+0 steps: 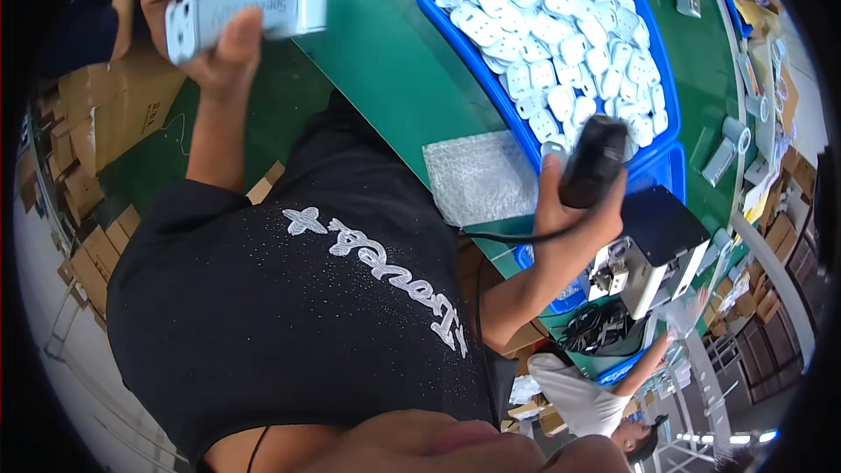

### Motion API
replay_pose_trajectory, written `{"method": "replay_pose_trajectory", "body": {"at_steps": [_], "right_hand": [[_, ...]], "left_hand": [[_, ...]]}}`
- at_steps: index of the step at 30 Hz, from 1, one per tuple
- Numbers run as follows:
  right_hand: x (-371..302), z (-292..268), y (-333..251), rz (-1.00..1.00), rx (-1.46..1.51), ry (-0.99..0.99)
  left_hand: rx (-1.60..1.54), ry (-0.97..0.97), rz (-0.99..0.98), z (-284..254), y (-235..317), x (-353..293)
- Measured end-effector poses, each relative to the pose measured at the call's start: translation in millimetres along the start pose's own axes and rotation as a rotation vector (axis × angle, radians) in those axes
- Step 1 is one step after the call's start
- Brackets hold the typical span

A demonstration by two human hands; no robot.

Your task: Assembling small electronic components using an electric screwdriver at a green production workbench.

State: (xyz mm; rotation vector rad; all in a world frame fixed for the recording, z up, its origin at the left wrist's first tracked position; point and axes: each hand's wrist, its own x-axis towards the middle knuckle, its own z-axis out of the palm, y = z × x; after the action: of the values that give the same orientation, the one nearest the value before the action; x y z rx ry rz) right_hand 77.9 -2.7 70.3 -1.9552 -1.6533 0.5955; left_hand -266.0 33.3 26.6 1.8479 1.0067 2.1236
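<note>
Left fingers (238,37) curl round white device (276,10), right fingers (550,182) wrap black tool (596,162) at blue tray (492,86). Bubble wrap (482,180) by near edge; green bench (372,61) stretches left of tray.

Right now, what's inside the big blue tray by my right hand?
The blue tray holds a heap of small white pieces. The lower pieces and whatever lies beneath them are covered.

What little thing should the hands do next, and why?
Perhaps the right hand should bring the black tool a bit closer to the white device. The left hand holds that device up, the right hand grips the tool, and the two things are far apart, so they probably can't be used together yet.
</note>
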Motion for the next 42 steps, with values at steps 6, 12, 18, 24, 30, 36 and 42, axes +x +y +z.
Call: {"method": "replay_pose_trajectory", "body": {"at_steps": [6, 12, 18, 24, 30, 36, 42], "right_hand": [[-39.8, -46.5, -12.9, 0.095, 0.811, 0.176], [-87.5, -53.4, 2.6, 0.332, 0.837, 0.048], [-124.1, -51.5, 26.0, 0.145, 0.649, 0.314], [-119.6, -46.6, 52.7, -0.354, 0.313, 0.671], [-122.0, -51.3, 69.1, -0.515, 0.144, 0.542], [-128.8, -70.3, 49.2, -0.284, 0.812, 0.284], [-73.9, -108.3, 67.2, -0.446, 0.797, 0.900]], "left_hand": [[-0.605, -0.489, -0.589, 118.6, 68.0, -44.7], [-0.699, -0.818, -0.371, 188.9, 96.2, -71.8], [-0.698, -0.943, -0.310, 212.2, 107.8, -84.3], [-0.667, -1.002, -0.414, 220.1, 130.1, -68.8], [-0.617, -0.945, -0.478, 232.9, 146.2, -75.7], [-0.728, -0.921, -0.397, 234.1, 124.5, -83.9], [-0.754, -0.911, -0.256, 241.3, 110.4, -99.8]]}}
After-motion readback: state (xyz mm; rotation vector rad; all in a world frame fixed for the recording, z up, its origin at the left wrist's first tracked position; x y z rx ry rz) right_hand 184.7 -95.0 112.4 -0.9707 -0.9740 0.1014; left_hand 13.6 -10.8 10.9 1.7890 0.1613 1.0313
